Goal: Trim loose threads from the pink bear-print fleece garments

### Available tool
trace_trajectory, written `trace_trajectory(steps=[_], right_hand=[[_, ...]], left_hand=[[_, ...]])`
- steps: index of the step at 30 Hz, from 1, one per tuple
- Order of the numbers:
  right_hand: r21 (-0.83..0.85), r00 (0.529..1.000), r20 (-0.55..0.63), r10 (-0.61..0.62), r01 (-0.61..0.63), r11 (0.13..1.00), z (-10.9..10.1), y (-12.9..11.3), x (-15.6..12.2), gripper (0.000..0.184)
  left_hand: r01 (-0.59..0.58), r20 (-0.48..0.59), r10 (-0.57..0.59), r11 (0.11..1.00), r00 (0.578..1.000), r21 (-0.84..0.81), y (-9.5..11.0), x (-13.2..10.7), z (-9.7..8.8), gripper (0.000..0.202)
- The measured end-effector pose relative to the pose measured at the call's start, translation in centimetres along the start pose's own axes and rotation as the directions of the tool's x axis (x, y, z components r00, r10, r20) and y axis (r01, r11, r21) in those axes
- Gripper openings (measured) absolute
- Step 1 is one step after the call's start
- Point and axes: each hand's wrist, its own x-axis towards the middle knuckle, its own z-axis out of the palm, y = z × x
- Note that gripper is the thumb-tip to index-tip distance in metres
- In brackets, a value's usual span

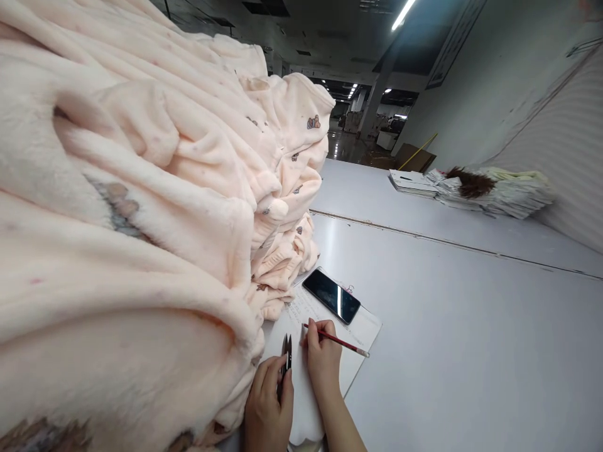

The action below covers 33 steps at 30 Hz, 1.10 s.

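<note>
My right hand (323,358) is closed round a red pencil (346,343), whose tip rests at or just above a white sheet of paper (301,411) with handwriting near its top. In my left hand (269,405) is a pair of dark thread snips (287,351), blades pointing away from me over the paper. A black smartphone (331,295) lies on the upper part of the sheet. Pale pink plush fabric (188,263) with small bear prints is heaped high on the left, close beside my left hand, and covers the paper's left edge.
The white table (471,339) stretches to the right, with a seam (424,235) running across it. Toward the back right lie stacked papers (499,194) with a brown furry piece (471,182) on top. Behind them are a cardboard sheet (414,158) and a yellow stick (419,150).
</note>
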Motion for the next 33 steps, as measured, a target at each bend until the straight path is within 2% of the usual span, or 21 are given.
trace_trajectory(steps=[3, 8, 11, 14, 16, 18, 20, 23, 25, 27, 28, 30, 33], right_hand=[[-0.035, 1.000, 0.011, -0.013, 0.014, 0.999, -0.1, -0.2, 0.0, 0.028], [-0.077, 0.998, 0.044, -0.040, 0.043, 0.996, -0.3, -0.3, 0.1, 0.030], [-0.104, 0.997, 0.058, -0.052, 0.058, 0.993, -0.1, 0.0, 0.4, 0.032], [-0.145, 0.997, 0.014, -0.070, 0.071, 0.987, -0.6, 0.4, 0.4, 0.031], [-0.189, 0.995, -0.017, -0.100, 0.095, 0.977, -1.6, 0.6, 0.1, 0.029], [-0.252, 0.988, 0.002, -0.155, 0.151, 0.956, -3.1, 0.7, -0.7, 0.023], [-0.316, 0.969, 0.092, -0.228, 0.246, 0.916, -4.9, 0.7, -1.6, 0.020], [-0.364, 0.917, 0.258, -0.305, 0.385, 0.848, -7.2, 0.8, -2.1, 0.032], [-0.368, 0.875, 0.352, -0.332, 0.456, 0.810, -8.1, 0.7, -1.8, 0.037], [-0.372, 0.845, 0.419, -0.332, 0.494, 0.786, -8.5, 0.3, -1.3, 0.044], [-0.371, 0.830, 0.454, -0.323, 0.506, 0.779, -8.7, 0.0, -1.1, 0.047], [-0.371, 0.808, 0.514, -0.286, 0.511, 0.776, -8.9, -1.1, -0.8, 0.049], [-0.386, 0.834, 0.481, -0.270, 0.479, 0.789, -8.7, -5.1, -0.8, 0.042]], left_hand=[[-0.001, 0.002, 0.001, 1.000, 1.000, 0.003, 0.1, 0.0, -0.1, 0.023], [-0.073, -0.036, 0.076, 0.994, 0.996, 0.083, -0.1, -0.3, 0.2, 0.022], [-0.045, -0.028, 0.047, 0.996, 0.998, 0.082, -0.3, -0.5, 0.7, 0.023], [0.000, -0.015, 0.001, 0.998, 1.000, 0.069, -0.7, -0.5, 0.9, 0.026], [0.003, -0.017, -0.002, 0.997, 1.000, 0.072, -0.7, -0.3, 1.0, 0.028], [-0.005, -0.011, 0.006, 0.997, 1.000, 0.073, -0.4, -0.2, 0.9, 0.030], [-0.028, 0.002, 0.028, 0.997, 1.000, 0.076, 0.4, -0.3, 0.5, 0.034], [-0.064, 0.006, 0.063, 0.994, 0.998, 0.093, 2.3, -0.5, -1.3, 0.030], [-0.057, -0.023, 0.060, 0.991, 0.998, 0.120, 3.7, -0.4, -4.5, 0.026], [-0.008, -0.060, 0.016, 0.991, 0.998, 0.137, 5.1, -0.4, -9.7, 0.025], [0.021, -0.092, -0.008, 0.989, 0.996, 0.146, 5.8, -0.5, -13.0, 0.027], [0.110, -0.004, -0.110, 0.991, 0.994, 0.071, 7.2, -0.8, -20.6, 0.026], [0.118, -0.043, -0.115, 0.990, 0.992, 0.070, 8.7, -1.4, -32.4, 0.031]])
